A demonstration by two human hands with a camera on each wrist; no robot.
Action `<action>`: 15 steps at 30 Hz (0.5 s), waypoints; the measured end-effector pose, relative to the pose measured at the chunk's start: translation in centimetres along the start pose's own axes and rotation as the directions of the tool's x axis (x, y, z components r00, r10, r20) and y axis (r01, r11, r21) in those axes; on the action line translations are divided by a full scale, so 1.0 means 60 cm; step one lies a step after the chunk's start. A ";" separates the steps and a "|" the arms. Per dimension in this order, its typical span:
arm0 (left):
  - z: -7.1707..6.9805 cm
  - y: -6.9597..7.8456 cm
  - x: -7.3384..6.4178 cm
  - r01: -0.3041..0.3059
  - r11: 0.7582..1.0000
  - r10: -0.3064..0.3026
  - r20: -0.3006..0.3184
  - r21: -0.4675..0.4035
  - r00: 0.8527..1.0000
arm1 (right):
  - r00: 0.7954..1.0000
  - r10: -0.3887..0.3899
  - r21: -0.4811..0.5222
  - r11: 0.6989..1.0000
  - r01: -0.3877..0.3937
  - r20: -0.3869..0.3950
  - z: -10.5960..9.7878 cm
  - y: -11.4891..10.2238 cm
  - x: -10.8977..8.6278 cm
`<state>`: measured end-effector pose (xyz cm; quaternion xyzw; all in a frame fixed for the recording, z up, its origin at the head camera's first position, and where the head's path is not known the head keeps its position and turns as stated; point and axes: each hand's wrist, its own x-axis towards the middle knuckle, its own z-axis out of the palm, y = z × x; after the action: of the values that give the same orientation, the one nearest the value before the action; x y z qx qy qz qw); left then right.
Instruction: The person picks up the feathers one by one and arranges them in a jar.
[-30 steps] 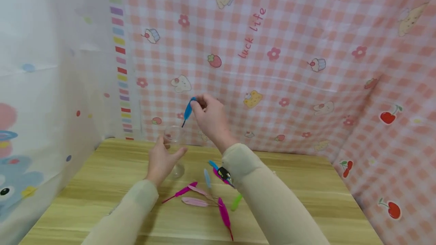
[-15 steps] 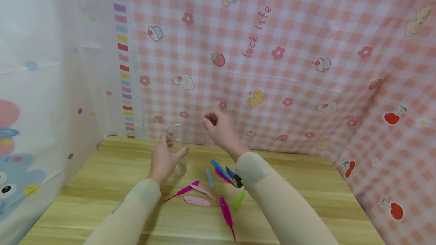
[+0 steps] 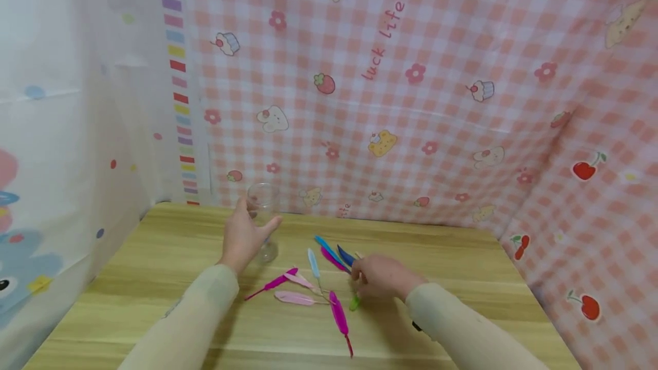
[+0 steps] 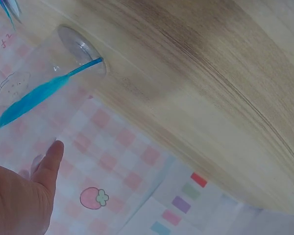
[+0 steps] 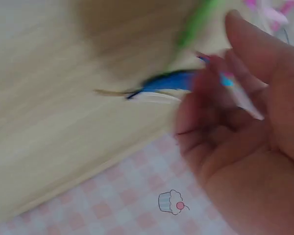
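My left hand [image 3: 244, 237] holds a tall clear plastic cup [image 3: 263, 201] upright at the back left of the table, its thumb on the near right side. Inside the cup, a bright blue feather [image 4: 36, 98] leans with its quill down at the base. My right hand [image 3: 386, 276] is low over the right end of the loose feathers, fingers loosely bent and no feather held. Nearest to it lie a dark blue feather [image 5: 169, 82] and a green feather [image 5: 195, 27], the green one partly hidden by the hand in the head view. The right wrist view is blurred.
Left of my right hand lie magenta feathers [image 3: 338, 313], pale pink feathers [image 3: 294, 298], a light blue feather [image 3: 313, 263] and a bright blue feather [image 3: 329, 249]. They rest on the wooden table [image 3: 421, 353]. A pink checked cloth [image 3: 452, 130] hangs behind the table.
A second ago my right hand held the bright blue feather above the cup; the feather is now inside. That hand came down to the right, to the loose feathers. The left hand stayed on the cup.
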<state>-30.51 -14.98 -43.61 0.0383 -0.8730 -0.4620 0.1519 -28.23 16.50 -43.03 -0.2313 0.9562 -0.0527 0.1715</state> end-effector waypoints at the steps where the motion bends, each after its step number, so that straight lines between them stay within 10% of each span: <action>1: 0.000 -0.001 0.000 0.000 1.000 0.000 0.000 -0.004 1.000 | 0.999 -0.050 -0.010 0.999 0.050 -0.021 0.007 0.004 -0.003; 15: 0.001 -0.006 0.004 -0.029 1.000 0.029 0.002 0.000 1.000 | 0.936 -0.329 -0.073 0.944 0.322 -0.124 0.059 0.031 -0.006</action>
<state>-30.77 -15.16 -43.87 0.0253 -0.8736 -0.4598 0.1575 -27.46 18.23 -46.55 -0.3867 0.9151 -0.0713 0.0897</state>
